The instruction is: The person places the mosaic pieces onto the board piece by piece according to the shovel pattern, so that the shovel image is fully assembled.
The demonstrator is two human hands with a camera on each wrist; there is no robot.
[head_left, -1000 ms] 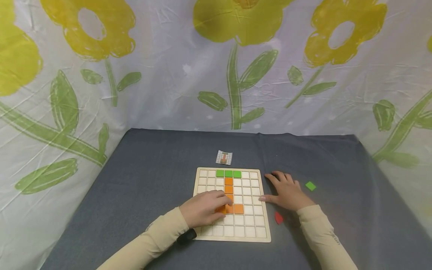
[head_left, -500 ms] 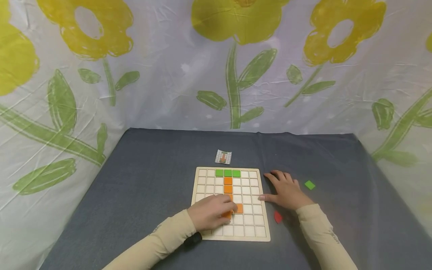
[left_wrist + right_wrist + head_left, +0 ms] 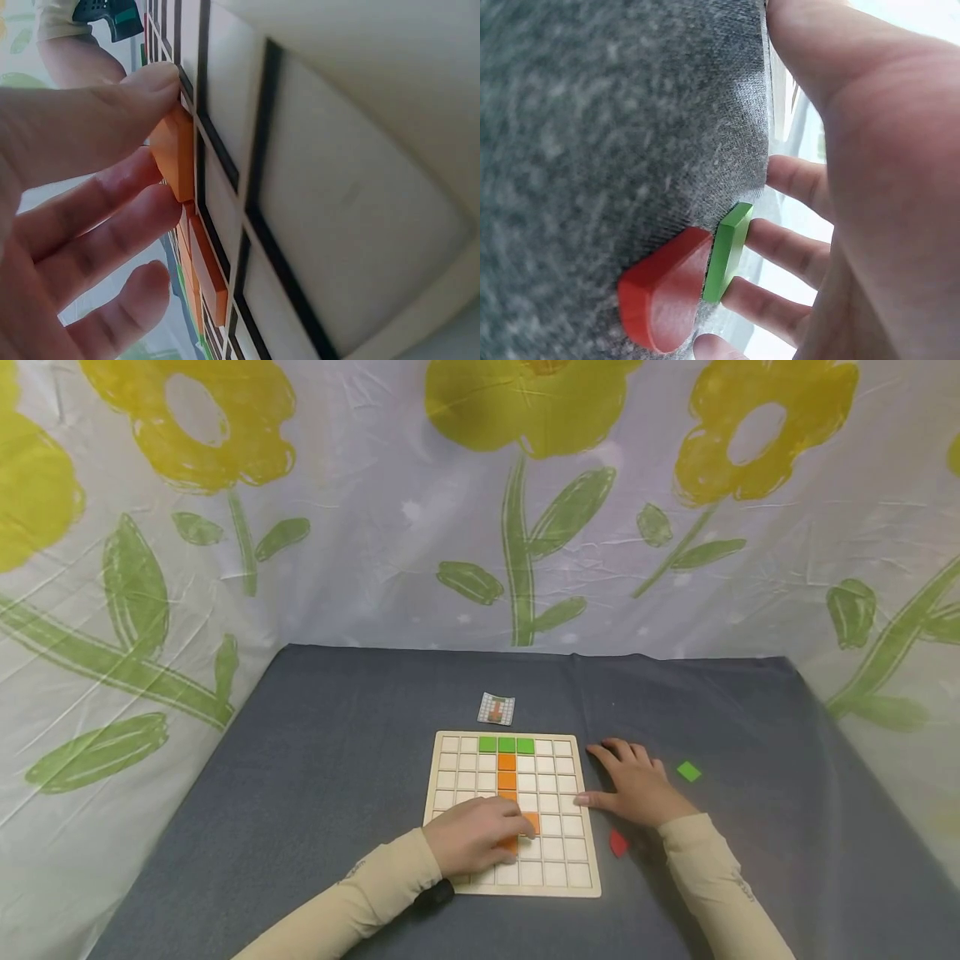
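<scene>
My left hand (image 3: pixel 474 835) is over the lower middle of the wooden grid board (image 3: pixel 590 852). Thumb and fingers pinch an orange square tile (image 3: pixel 174 154), which stands up from the grid in the left wrist view. More orange tiles (image 3: pixel 507 771) run down a middle column, with another orange tile (image 3: pixel 532 822) to the right of my fingertips; my hand hides part of this area. Three green tiles (image 3: pixel 507 745) fill cells in the top row. At the board's right edge, my right hand (image 3: pixel 639 783) lies with fingers spread, thumb tip touching the rim.
A small pattern card (image 3: pixel 497 709) lies beyond the board on the dark cloth (image 3: pixel 360 718). To the right are a loose green tile (image 3: pixel 688 772) and a red rounded piece (image 3: pixel 618 843), the latter close to my right wrist. A flowered curtain (image 3: pixel 360 510) encloses the table.
My left hand has moved right and slightly nearer with the orange tile, from the left of the orange column to its lower end. My right hand keeps its place.
</scene>
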